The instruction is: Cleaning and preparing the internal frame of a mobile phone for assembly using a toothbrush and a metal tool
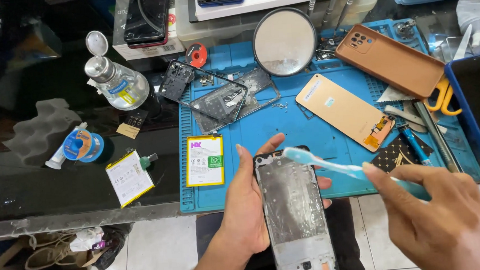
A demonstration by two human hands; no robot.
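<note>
Two fingers [374, 173] pinch toothbrush [329, 166].

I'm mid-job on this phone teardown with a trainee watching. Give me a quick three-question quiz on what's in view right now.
1. True or false: the left hand holds the opened phone frame from below.
2. Multiple choice: what does the right hand hold? A) yellow scissors B) a light blue toothbrush C) a screwdriver
3. Fill in: the toothbrush's head sits over the ___ end of the phone frame.

Key
1. True.
2. B. The yellow scissors lie at the right edge of the blue work mat.
3. Top, the end far from the person.
</note>
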